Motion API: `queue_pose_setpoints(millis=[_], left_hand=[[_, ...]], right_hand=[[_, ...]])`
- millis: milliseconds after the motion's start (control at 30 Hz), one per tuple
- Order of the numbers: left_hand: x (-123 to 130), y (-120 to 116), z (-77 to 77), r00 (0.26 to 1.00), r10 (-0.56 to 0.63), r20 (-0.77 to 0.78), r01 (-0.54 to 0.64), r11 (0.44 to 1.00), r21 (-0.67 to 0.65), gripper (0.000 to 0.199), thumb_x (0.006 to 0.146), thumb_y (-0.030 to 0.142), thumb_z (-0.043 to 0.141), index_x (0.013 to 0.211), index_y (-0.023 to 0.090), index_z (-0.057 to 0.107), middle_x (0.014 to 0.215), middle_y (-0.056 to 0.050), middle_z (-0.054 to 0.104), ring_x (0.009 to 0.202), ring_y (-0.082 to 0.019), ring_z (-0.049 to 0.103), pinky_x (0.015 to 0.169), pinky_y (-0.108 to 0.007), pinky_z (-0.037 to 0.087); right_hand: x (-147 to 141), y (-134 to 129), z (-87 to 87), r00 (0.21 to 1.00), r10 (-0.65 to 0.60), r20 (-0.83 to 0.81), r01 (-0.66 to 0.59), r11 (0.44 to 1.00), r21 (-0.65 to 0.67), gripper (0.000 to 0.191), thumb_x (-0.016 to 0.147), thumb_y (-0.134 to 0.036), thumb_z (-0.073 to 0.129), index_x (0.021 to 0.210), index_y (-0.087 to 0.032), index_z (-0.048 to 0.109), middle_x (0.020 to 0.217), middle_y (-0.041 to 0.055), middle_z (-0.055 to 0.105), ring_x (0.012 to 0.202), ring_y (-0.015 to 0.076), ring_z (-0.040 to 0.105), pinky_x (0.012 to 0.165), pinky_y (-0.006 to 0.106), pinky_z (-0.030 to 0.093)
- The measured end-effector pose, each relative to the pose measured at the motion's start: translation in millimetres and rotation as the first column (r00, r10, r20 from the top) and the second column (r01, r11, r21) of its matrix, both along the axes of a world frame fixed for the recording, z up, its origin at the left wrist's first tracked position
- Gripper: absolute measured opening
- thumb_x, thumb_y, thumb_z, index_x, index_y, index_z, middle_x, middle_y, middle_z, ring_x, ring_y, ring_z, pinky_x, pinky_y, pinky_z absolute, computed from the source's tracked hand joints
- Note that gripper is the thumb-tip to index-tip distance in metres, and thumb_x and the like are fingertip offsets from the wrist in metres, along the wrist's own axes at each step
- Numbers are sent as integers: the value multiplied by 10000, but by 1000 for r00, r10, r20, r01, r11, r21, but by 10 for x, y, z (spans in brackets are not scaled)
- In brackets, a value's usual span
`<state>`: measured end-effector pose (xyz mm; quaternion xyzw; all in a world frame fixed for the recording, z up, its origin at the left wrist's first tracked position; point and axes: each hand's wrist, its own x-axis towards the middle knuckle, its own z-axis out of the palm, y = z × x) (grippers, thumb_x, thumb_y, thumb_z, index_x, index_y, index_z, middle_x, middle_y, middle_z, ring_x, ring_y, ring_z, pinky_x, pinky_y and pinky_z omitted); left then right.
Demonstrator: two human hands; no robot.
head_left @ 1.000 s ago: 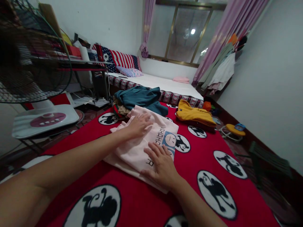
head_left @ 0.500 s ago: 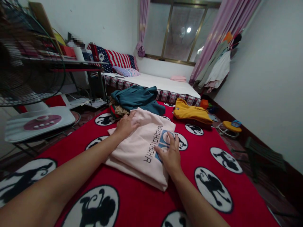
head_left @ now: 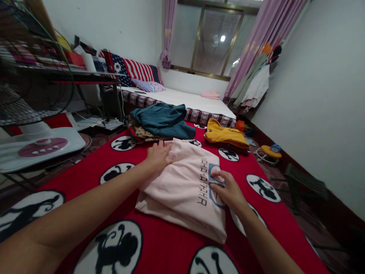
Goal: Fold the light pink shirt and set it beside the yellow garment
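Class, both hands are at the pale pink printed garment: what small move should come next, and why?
Probably smooth the pale pink fabric garment with black lettering using the right hand: soft creases cross its top layer, and the left hand is at its far-left corner, where it could steady it.

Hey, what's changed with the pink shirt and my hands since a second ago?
The pink shirt has slid right and slightly toward you. Your right hand, flat over the lettering before, now curls its fingers at the blue print; your left hand has shifted to the shirt's far left edge. Whether either grips is unclear. The teal garment and yellow garment stayed put.
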<state>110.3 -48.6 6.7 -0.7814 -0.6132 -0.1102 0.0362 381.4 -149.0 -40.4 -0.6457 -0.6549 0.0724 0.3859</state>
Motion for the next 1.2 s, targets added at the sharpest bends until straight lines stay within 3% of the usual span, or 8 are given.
queue_pose_setpoints(millis=[133, 233, 300, 400, 533, 800, 1000, 1200], left_hand=[[267, -45, -24, 973, -229, -25, 231, 964, 132, 447, 827, 325, 627, 1261, 221, 591, 1488, -151, 401, 1318, -355, 400, 1049, -525, 342], [469, 11, -38, 868, -497, 7, 494, 864, 100, 410, 913, 403, 505, 1291, 262, 583, 1455, -84, 467, 1335, -253, 412, 1112, -425, 303], [551, 95, -128, 819, -573, 31, 571, 819, 62, 479, 954, 471, 408, 1379, 274, 509, 1489, -92, 432, 1380, -265, 365, 1129, -479, 265], [558, 254, -355, 887, -459, 58, 459, 888, 10, 613, 933, 615, 354, 1467, 314, 384, 1578, -104, 281, 1458, -316, 209, 1138, -593, 152], [489, 392, -554, 941, -318, 110, 324, 945, -35, 759, 863, 744, 336, 1497, 326, 317, 1602, -104, 212, 1475, -301, 165, 1157, -576, 102], [362, 398, -549, 986, -103, 132, 114, 990, -77, 791, 906, 676, 311, 1527, 188, 262, 1614, -143, 109, 1480, -328, 120, 1174, -490, 151], [142, 299, -610, 984, -131, 118, 146, 980, -135, 830, 904, 664, 320, 1540, 148, 187, 1603, -195, 120, 1480, -343, 96, 1152, -460, 212], [-172, -106, -553, 998, 24, 53, -22, 999, -24, 857, 860, 665, 415, 1490, 98, 291, 1528, -234, 303, 1397, -362, 322, 1082, -439, 332]], right_hand=[[-69, -17, 182, 980, -79, 183, 85, 996, -28, 300, 771, -282, 634, 1061, -227, 689, 1426, 142, 456, 1328, 340, 418, 1023, 533, 396], [-278, 131, 373, 982, 29, 189, -44, 996, 73, 399, 861, -388, 568, 1213, -207, 619, 1474, 151, 419, 1348, 297, 408, 1059, 490, 381], [-387, 299, 395, 964, 122, 234, -140, 988, 60, 464, 907, -442, 508, 1310, -218, 557, 1460, 128, 458, 1354, 268, 409, 1084, 476, 355], [-442, 556, 220, 911, 121, 395, -72, 988, -135, 568, 935, -501, 446, 1433, -228, 438, 1498, 119, 426, 1410, 282, 324, 1114, 546, 266], [-390, 717, -78, 866, 33, 499, 105, 963, -246, 665, 925, -590, 403, 1478, -223, 374, 1561, 123, 317, 1444, 304, 245, 1114, 557, 230], [-334, 656, -129, 874, -12, 485, 112, 978, -178, 625, 924, -575, 422, 1452, -242, 427, 1537, 92, 374, 1418, 289, 305, 1111, 477, 269], [-289, 634, -143, 888, -21, 459, 101, 983, -151, 590, 922, -549, 438, 1413, -224, 481, 1500, 84, 436, 1390, 274, 355, 1094, 439, 316], [-277, 619, -146, 907, -30, 420, 90, 988, -122, 566, 917, -522, 459, 1388, -211, 512, 1480, 93, 461, 1374, 267, 378, 1097, 435, 318]])
